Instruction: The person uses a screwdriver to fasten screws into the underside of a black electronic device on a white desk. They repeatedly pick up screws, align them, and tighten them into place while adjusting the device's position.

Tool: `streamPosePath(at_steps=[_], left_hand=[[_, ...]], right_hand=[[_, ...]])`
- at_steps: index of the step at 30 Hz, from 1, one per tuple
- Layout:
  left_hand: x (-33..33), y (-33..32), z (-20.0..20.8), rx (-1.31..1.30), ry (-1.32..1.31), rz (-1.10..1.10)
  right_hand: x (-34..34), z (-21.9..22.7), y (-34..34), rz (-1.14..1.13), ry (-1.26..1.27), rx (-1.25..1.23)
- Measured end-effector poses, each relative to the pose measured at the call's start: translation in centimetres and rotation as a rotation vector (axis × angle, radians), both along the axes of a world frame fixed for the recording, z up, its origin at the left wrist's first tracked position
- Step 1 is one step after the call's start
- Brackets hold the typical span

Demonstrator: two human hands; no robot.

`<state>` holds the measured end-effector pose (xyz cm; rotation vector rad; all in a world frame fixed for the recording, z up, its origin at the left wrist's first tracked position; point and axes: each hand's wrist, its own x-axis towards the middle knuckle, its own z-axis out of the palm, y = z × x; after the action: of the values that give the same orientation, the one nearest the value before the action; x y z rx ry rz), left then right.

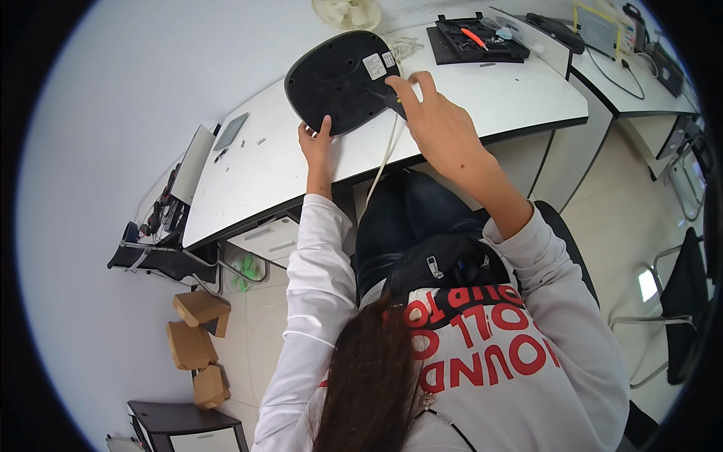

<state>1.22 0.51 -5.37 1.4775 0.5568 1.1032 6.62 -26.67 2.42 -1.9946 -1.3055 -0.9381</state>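
Note:
A black, rounded base plate [331,87] with screw holes and white labels is held tilted over the near part of the white table. My left hand [316,143] grips its near edge, thumb on the dark face and the other fingers mostly hidden behind. Over the plate's right side, my right hand [437,120] is closed around a dark screwdriver [396,104] with a yellow mark; its thin shaft points toward the plate. Where its tip touches is too small to tell. A cream cord [386,154] hangs from behind the plate down toward my lap.
A cream fan head [348,10] shows beyond the plate, with coiled cord [407,49] nearby. An open black tool case [482,49] holds an orange-handled tool [474,39]. A grey flat tray [231,132] and small parts lie on the white table [520,102]. Cardboard boxes [190,345] stand on the floor.

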Motion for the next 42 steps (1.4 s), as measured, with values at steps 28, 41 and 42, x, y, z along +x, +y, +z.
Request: streamPosePath(at_steps=[28,41,42], left_hand=[[0.7,0.9,-1.5,0.115,-0.012,0.191],[0.7,0.1,-1.1,0.147,0.004,0.207],[0.7,0.0,-1.1,0.154,0.019,0.213]], right_hand=[[4.2,2.4,0.2,-0.076,-0.044,-0.693],[7.0,1.4,0.4,0.126,0.304,-0.568],[7.4,1.0,0.2,0.064,-0.091,-0.456]])
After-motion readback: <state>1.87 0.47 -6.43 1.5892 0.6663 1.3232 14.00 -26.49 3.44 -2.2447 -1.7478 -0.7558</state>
